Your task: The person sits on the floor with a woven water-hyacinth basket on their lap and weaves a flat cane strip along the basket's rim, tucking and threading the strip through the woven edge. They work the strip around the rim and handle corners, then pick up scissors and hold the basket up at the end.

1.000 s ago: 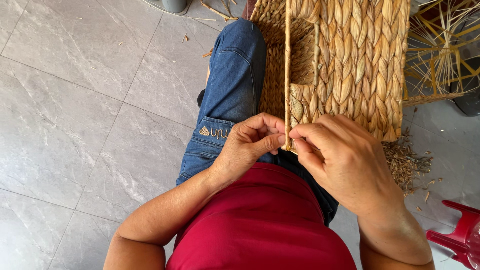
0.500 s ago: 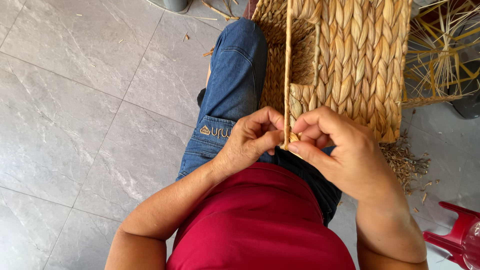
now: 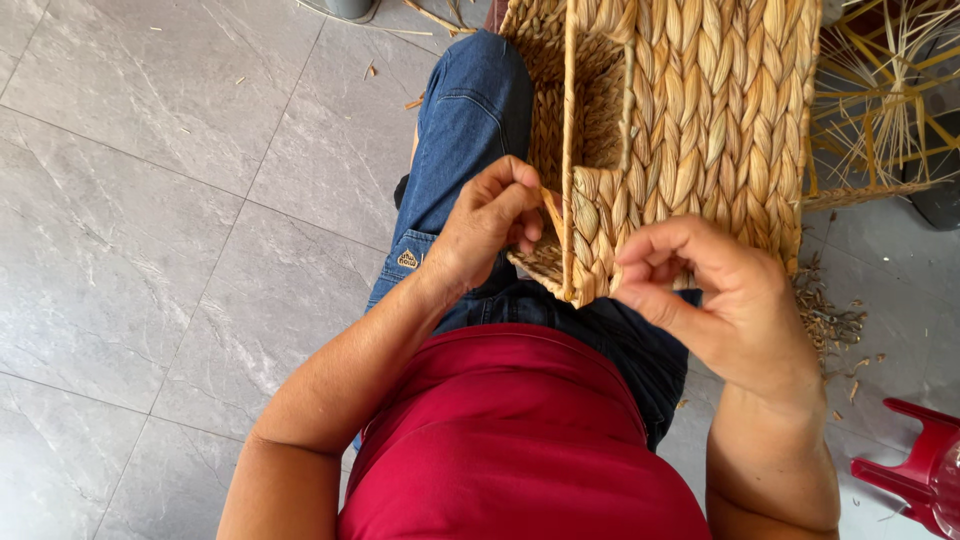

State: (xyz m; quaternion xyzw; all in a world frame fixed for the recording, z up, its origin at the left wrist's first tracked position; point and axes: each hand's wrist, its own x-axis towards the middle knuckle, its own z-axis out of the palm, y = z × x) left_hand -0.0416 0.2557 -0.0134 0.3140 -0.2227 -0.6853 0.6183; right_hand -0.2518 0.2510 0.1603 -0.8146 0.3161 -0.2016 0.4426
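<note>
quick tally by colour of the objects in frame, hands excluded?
Tan/straw: 2, the woven basket and the bare cane frame
Red: 1, plastic stool
Grey: 1, container base at top edge
Total: 4

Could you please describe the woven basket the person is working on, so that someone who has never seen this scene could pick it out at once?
Start at the grey tiled floor and find the seated person's blue jeans. On that lap rests the woven basket, with the left hand and right hand at its near corner. Unlike the loose yellow frame of bare stalks beside it, it is boxy, with thick, closely braided straw-coloured walls.
</note>
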